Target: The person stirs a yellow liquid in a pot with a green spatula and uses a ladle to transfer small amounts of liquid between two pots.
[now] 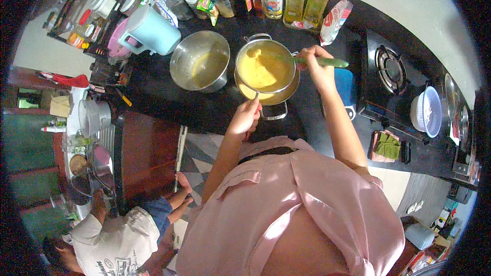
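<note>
My left hand (244, 117) is closed on the handle of a round metal strainer (295, 77). The strainer rests over a two-handled steel pot (289, 95), and a thick yellow mixture (262, 75) lies in it. More yellow shows in the pot below the strainer's near edge. In my right hand (318, 66) is a green-handled spatula (332, 62), its far end in the mixture, where a small yellow lump shows. Just left of the pot stands a large steel bowl (217, 79) with some yellow residue at its bottom.
Bottles (295, 0) and jars line the back wall. A light blue pitcher (153, 30) stands at the left. A blue-topped device (344, 89), a gas stove (383, 76) and a white-blue basket (427, 112) are to the right. Another person (117, 235) is at the lower left.
</note>
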The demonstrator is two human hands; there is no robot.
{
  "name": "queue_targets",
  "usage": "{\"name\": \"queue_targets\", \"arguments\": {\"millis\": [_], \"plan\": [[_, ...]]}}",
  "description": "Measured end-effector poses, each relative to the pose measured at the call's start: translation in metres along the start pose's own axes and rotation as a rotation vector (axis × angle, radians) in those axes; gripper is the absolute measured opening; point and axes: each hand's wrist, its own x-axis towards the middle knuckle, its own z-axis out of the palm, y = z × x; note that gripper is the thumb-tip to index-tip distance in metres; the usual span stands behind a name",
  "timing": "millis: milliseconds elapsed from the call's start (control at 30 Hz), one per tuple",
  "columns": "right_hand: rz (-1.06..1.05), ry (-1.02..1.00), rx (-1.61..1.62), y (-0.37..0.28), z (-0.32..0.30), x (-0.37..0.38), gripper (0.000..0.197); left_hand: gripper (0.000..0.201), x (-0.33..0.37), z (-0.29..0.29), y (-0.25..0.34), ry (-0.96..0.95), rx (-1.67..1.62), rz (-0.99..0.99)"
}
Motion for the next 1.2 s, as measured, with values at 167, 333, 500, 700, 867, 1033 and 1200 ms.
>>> {"name": "queue_targets", "arguments": {"millis": [167,333,500,700,867,1033,1200], "plan": [[-0.56,-0.228,-0.443,-0.024,0.016,-0.022,0.011,0.032,-0.01,0.004,0.005,0.005,0.0,0.072],[-0.447,-0.182,-0.447,-0.029,0.027,-0.047,0.023,0.031,-0.023,0.017,0.015,0.008,0.001,0.121],[-0.293,-0.127,-0.452,-0.026,0.019,-0.047,0.029,0.031,-0.024,0.016,0.013,-0.005,0.027,0.107],[0.108,0.043,-0.009,-0.053,-0.002,-0.013,0.043,0.031,-0.021,0.012,0.016,-0.02,0.02,0.09],[-0.019,0.072,0.009,-0.053,-0.01,0.016,0.046,0.031,-0.025,0.015,0.022,-0.062,-0.003,0.071],[-0.045,0.055,-0.106,-0.022,-0.02,0.017,0.048,0.031,-0.028,0.015,0.021,-0.043,-0.004,0.093],[0.123,0.155,0.004,0.001,-0.018,-0.009,0.045,0.03,-0.033,0.02,0.028,-0.009,-0.037,0.091]]}}
